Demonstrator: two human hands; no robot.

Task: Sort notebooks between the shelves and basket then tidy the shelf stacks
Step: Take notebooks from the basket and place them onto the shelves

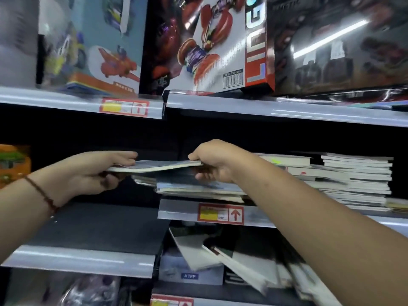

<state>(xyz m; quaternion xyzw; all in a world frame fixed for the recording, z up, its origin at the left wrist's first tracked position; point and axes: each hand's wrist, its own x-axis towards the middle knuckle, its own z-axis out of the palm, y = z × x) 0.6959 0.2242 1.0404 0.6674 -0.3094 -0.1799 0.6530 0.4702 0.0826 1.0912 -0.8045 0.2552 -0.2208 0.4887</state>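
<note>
Store shelving fills the view, with boxed toys (pixel 212 43) lined along the top shelf at 12 o'clock and a red price tag (pixel 221 214) on the middle shelf edge (pixel 260 217) near centre. Both hands hold one thin notebook (pixel 154 166) flat, just above a low stack of notebooks (pixel 198 188) at the centre of the middle shelf. The left hand (pixel 97 173) grips its 9 o'clock end, thumb on top and fingers curled beneath; the right hand (pixel 212 161) pinches its 3 o'clock end the same way. A taller stack (pixel 357 180) sits at 3 o'clock on the same shelf. More notebooks (pixel 242 263) lean untidily on the shelf below, at 5 o'clock
</note>
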